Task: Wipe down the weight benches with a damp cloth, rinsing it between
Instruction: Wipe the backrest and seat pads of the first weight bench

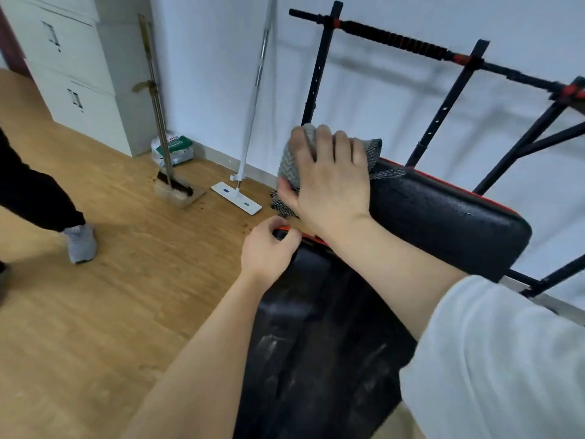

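Black padding fills the lower middle and right of the frame: one weight bench (443, 217) with red trim, a barbell (395, 39) racked on its uprights in the upper right. The right hand (329, 182) presses one grey checked cloth (292, 163) flat onto the near end of the upper pad at centre frame, fingers spread slightly apart over the cloth and the thumb tucked against its lower edge. The left hand (269, 251), just below, has its fingers curled loosely together on the red edge of the lower pad. That lower pad shows pale streaks, so I judge the wiping is mid-way: it looks gone over, and the upper pad is in hand. No rinsing water is in view. One mop (240, 185) and one dustpan (180, 191) stand at the wall, left of centre.
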